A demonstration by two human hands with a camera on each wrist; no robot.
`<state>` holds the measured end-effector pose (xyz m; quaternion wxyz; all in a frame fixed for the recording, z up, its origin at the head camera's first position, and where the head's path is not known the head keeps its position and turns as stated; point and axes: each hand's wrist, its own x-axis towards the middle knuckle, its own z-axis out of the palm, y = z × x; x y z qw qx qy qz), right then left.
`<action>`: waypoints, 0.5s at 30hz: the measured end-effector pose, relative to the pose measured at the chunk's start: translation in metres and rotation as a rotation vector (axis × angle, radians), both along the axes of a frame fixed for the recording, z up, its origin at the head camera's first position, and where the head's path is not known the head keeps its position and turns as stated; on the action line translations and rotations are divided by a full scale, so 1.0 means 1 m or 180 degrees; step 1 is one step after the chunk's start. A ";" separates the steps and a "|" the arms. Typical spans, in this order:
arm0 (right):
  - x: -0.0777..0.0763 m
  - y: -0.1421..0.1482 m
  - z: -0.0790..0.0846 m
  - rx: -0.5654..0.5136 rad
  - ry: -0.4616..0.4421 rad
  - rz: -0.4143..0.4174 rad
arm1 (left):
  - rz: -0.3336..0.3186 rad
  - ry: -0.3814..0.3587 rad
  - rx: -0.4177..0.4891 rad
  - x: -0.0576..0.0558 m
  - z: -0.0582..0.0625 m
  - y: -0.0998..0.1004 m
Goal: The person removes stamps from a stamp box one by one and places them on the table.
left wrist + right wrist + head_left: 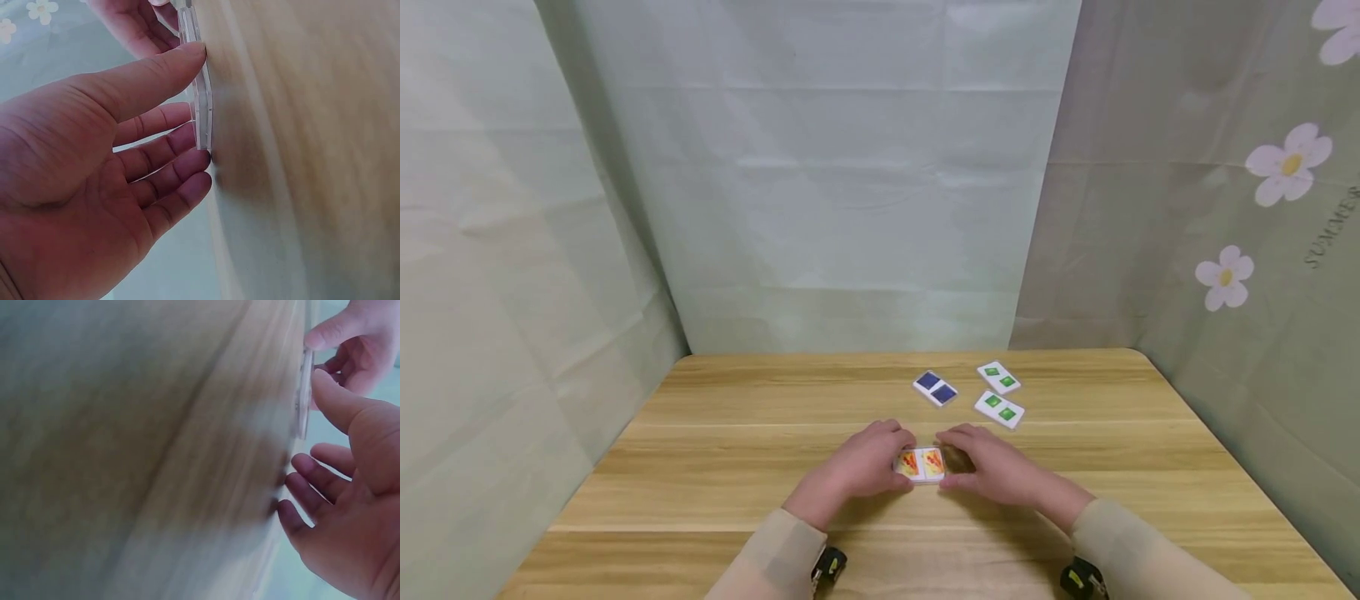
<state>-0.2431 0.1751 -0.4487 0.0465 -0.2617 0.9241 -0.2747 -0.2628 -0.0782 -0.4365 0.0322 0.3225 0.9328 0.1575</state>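
Observation:
A clear-edged card with two orange-yellow pictures (921, 464) lies flat near the table's front middle. My left hand (872, 461) holds it at its left end, thumb on the near edge and fingers at the far edge. Seen edge-on in the left wrist view, the transparent card edge (202, 106) looks thick, perhaps layered. My right hand (996, 467) is at the card's right end, thumb near its corner and fingers spread loosely. In the right wrist view, the fingertips (294, 515) rest by the tabletop, apart from the card.
Behind the hands lie a card with two dark blue squares (936, 388) and, to its right, two cards with green pictures, one farther (998, 377) and one nearer (1000, 409). The wooden table (760, 417) is enclosed by hanging cloth (850, 183).

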 end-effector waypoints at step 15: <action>-0.007 -0.003 -0.006 -0.0182 0.0044 -0.0108 | -0.0021 0.0011 -0.0012 0.000 0.001 -0.002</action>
